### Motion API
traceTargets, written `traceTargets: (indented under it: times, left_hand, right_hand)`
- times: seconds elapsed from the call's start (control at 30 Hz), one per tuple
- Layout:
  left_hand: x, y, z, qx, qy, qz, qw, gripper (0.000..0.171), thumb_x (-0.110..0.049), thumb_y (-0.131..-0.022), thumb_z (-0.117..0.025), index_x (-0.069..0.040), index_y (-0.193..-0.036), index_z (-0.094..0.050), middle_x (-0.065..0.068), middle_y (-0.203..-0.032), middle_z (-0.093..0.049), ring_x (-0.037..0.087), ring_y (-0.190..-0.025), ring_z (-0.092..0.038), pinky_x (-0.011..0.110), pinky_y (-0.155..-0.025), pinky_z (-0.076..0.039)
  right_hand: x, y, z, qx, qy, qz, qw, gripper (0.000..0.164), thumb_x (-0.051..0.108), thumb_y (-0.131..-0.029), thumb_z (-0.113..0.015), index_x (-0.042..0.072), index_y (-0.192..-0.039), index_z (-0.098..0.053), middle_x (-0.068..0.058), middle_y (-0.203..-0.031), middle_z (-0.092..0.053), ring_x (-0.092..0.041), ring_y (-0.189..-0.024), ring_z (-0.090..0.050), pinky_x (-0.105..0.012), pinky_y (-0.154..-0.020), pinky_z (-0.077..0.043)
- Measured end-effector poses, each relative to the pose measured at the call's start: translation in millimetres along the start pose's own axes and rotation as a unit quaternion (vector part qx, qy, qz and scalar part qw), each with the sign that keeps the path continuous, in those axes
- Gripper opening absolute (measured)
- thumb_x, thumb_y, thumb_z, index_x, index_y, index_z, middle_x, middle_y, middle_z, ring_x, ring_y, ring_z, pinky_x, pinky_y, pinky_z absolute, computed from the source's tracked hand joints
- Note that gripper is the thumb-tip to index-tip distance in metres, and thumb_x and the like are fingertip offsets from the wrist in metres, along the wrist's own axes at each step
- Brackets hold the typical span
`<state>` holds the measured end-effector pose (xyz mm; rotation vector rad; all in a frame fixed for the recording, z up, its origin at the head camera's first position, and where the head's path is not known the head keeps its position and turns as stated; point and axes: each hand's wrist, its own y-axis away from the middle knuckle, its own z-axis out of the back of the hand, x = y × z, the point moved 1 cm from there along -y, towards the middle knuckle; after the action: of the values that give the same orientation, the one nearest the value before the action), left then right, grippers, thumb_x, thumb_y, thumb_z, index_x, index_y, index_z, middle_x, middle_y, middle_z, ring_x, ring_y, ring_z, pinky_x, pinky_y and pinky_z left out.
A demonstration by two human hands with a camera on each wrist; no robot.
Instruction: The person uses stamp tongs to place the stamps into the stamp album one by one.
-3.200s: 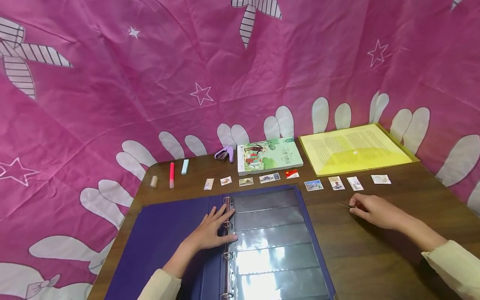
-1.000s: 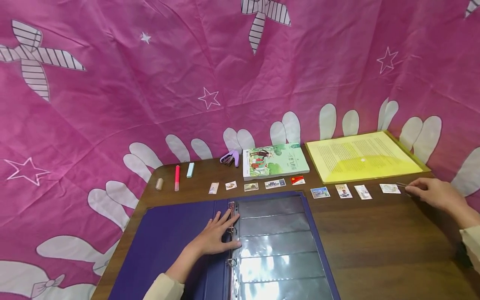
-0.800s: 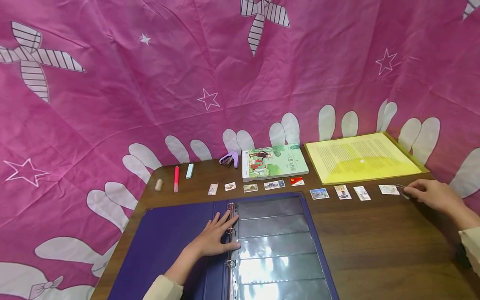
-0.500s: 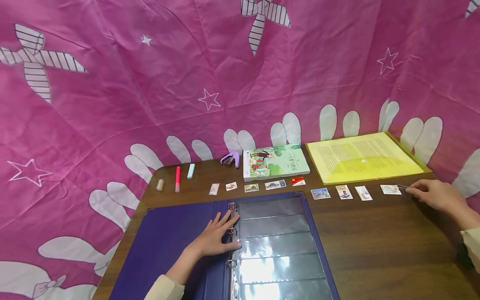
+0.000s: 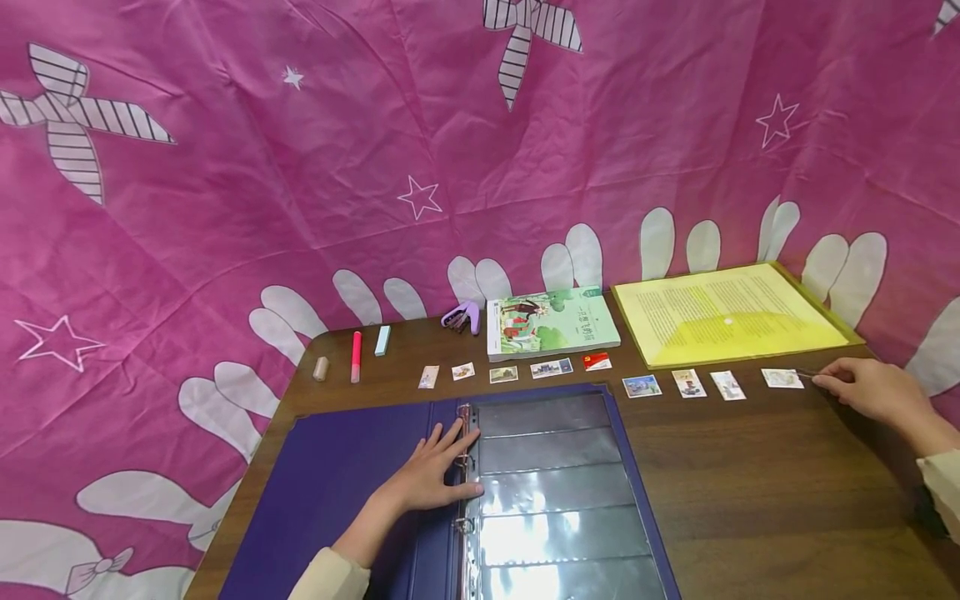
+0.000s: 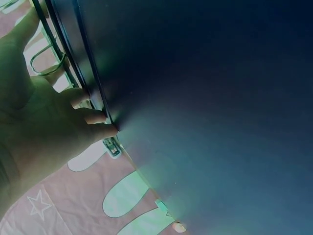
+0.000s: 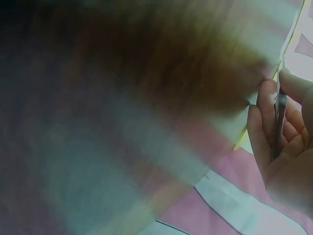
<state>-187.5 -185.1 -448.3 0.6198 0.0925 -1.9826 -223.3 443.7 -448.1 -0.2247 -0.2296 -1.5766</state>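
My left hand (image 5: 431,475) rests with spread, straight fingers along the ring spine of an open dark blue binder (image 5: 337,475). Its right side carries a clear-pocketed black stamp page (image 5: 551,454). At the table's right, my right hand (image 5: 873,390) pinches metal tweezers (image 7: 279,110) between thumb and fingers. The tweezers' tips reach the right edge of a pale stamp (image 5: 782,378), the rightmost in a row. Whether the tips grip that stamp is too small to tell. Left of it lie a narrow stamp (image 5: 727,386), another upright stamp (image 5: 688,383) and a blue stamp (image 5: 642,386).
More stamps, including a red one (image 5: 597,361), continue leftward above the binder. Behind them are a green book (image 5: 555,323), a yellow document folder (image 5: 735,317) and a purple stapler (image 5: 462,317). A pink marker (image 5: 356,357), a light blue box (image 5: 382,341) and a beige cylinder (image 5: 320,368) stand at the left.
My right hand has moved right and away, carrying the tweezers from above the bare table to the rightmost stamp. Over the last second it barely shifts. My left hand stays on the binder.
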Motion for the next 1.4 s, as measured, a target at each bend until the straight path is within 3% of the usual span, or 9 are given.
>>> traceTargets:
  times: [0.8, 1.13, 1.4]
  left_hand:
    - [-0.1, 0.1, 0.7, 0.0, 0.0, -0.003, 1.0, 0.079, -0.052, -0.081, -0.062, -0.025, -0.147, -0.027, 0.013, -0.157, -0.014, 0.048, -0.142, -0.008, 0.067, -0.109, -0.009]
    - [0.5, -0.5, 0.1, 0.004, 0.0, -0.004, 1.0, 0.079, -0.053, -0.081, -0.062, -0.025, -0.147, -0.028, 0.013, -0.157, -0.014, 0.048, -0.142, -0.008, 0.067, -0.109, -0.009]
    - [-0.5, -1.7, 0.2, 0.004, -0.008, -0.004, 0.9999, 0.08, -0.052, -0.082, -0.062, -0.024, -0.147, -0.026, 0.014, -0.157, -0.013, 0.048, -0.142, -0.009, 0.066, -0.109, -0.01]
  right_hand:
    - [0.5, -0.2, -2.0, -0.016, -0.013, 0.004, 1.0, 0.042, 0.043, -0.091, -0.054, 0.003, -0.085, -0.068, 0.004, -0.061, -0.061, -0.008, -0.057, -0.051, -0.025, -0.054, -0.032]
    - [-0.5, 3.0, -5.9, -0.055, -0.037, 0.014, 0.998, 0.038, 0.038, -0.092, -0.054, 0.007, -0.077, -0.069, 0.003, -0.061, -0.062, 0.007, -0.052, -0.041, -0.025, -0.055, -0.032]
    - [0.1, 3.0, -2.5, -0.082, -0.051, 0.008, 0.995, 0.039, 0.037, -0.091, -0.055, 0.004, -0.078, -0.069, 0.002, -0.061, -0.062, 0.008, -0.052, -0.039, -0.024, -0.052, -0.032]
